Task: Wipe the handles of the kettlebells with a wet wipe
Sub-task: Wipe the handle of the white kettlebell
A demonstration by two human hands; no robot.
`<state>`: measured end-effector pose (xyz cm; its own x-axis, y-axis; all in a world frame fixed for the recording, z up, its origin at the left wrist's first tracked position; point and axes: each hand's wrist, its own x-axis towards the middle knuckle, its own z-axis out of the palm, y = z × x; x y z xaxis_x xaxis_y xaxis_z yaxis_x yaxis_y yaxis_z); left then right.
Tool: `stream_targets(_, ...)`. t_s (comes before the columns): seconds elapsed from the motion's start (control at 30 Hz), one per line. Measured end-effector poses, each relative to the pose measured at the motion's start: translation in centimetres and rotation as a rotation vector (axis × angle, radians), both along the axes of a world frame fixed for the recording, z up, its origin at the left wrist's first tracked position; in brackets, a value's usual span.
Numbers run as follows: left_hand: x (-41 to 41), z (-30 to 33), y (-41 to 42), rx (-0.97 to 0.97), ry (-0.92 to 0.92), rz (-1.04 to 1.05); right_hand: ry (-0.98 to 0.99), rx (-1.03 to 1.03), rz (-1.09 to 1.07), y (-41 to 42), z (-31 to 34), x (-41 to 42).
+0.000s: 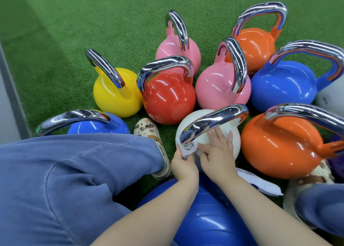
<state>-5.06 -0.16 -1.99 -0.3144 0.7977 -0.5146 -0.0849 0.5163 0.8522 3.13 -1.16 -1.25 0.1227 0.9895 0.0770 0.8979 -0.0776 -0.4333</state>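
Kettlebells with chrome handles are grouped on green turf: a blue one [96, 126] at far left, then yellow [115, 93], red [167, 99] and pink [221, 87]. The wet wipe [188, 150] is wrapped around the near end of the white kettlebell's handle [214, 123] and pinched there by the left hand [183, 165]. The right hand [217, 154] is laid with spread fingers on the white kettlebell [197, 119]. An orange kettlebell [279, 149] stands rightmost.

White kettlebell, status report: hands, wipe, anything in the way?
Left hand pinches wet wipe round handle base. Right hand flat on white kettlebell. Nothing blocking the handle.
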Motion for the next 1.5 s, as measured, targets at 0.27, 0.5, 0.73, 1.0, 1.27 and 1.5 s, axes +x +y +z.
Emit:
stream_targets(0.27,-3.9,-0.1,1.3,0.063,0.427,-0.413,-0.030,0.056,0.002,-0.4,-0.3,-0.6)
stream_targets(0.5,-4.6,-0.5,1.7,0.075,0.499,-0.586,-0.150,0.051,0.002,-1.3,-0.5,-1.5)
stream_targets(0.73,-1.5,1.8,1.1,0.126,0.027,-0.301,-0.087,-0.076,-0.040,0.9,1.0,-1.0)
stream_targets(1.0,-2.5,2.5,2.9,0.203,0.172,-0.447,0.049,-0.251,0.007,3.1,2.7,-0.1)
stream_targets(1.27,-2.2,3.6,3.2,0.320,0.451,-0.539,0.447,-0.181,-0.117,2.9,3.7,0.2)
stream_targets(1.5,-1.5,6.2,4.6,0.515,0.671,-0.799,1.036,-0.201,-0.213,2.5,5.5,0.6)
